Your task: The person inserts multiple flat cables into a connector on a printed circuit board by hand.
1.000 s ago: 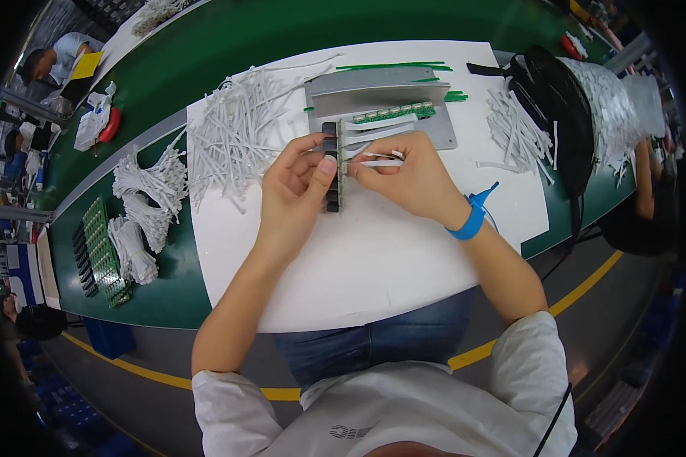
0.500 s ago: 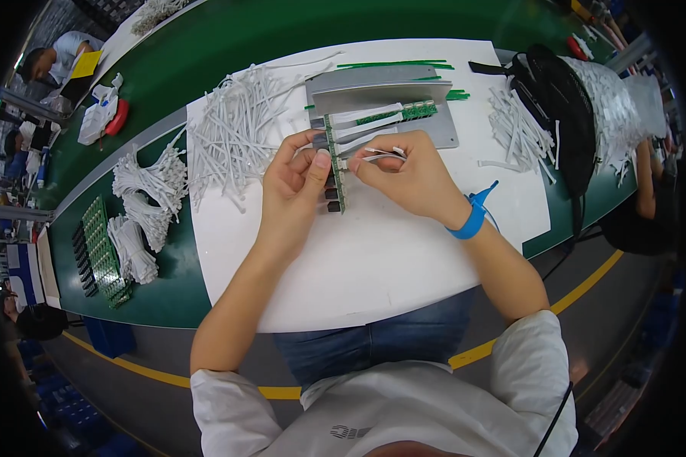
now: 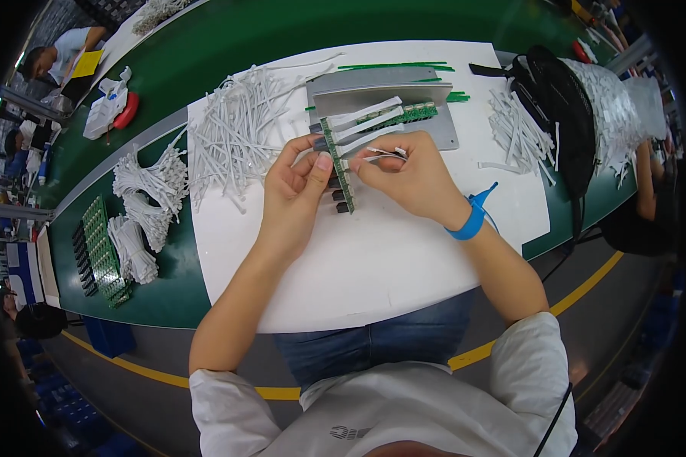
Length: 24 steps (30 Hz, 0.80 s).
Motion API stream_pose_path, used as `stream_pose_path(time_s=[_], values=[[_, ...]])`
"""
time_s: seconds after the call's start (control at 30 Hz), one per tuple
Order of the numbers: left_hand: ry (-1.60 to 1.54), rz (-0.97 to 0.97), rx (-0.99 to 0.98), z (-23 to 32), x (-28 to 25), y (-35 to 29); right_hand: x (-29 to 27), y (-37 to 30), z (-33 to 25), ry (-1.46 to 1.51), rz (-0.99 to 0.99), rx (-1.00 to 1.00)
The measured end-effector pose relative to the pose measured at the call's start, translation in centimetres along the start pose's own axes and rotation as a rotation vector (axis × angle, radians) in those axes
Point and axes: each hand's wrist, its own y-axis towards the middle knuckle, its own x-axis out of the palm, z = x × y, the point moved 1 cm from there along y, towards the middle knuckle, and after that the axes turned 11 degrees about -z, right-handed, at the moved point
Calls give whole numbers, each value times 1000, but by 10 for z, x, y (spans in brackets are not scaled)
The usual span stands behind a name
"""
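My left hand [image 3: 299, 183] grips a narrow green circuit board strip [image 3: 346, 192] between thumb and fingers, with black connectors [image 3: 341, 201] along its left side. White flat cables [image 3: 370, 132] run from the strip's upper part toward the right. Fingers of my right hand [image 3: 401, 174] pinch a short white cable [image 3: 383, 154], one end of it at the strip's right edge; whether that end is seated I cannot tell. A blue wrist strap [image 3: 474, 218] circles my right wrist. Behind my hands, another green board [image 3: 419, 112] lies by a grey metal angle plate [image 3: 389, 97].
Loose white cables [image 3: 232, 129] heap on the white sheet [image 3: 305, 289] at left, and a smaller pile [image 3: 520, 129] lies at right. Cable bundles [image 3: 151, 190] and green boards [image 3: 103, 251] rest on the green table at left. A black bag [image 3: 560, 114] stands at right.
The circuit board strip has tilted, its lower end swinging to the right. The cables on its upper part have shifted with it. Both hands keep nearly the same place.
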Motion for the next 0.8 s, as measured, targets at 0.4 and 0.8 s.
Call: stream_pose_path(time_s=[0.4, 0.8], values=[[70, -21, 19, -3, -3, 2, -3, 1, 5, -38, -8, -19], [3, -42, 24, -5, -4, 3, -2, 2, 13, 27, 3, -48]])
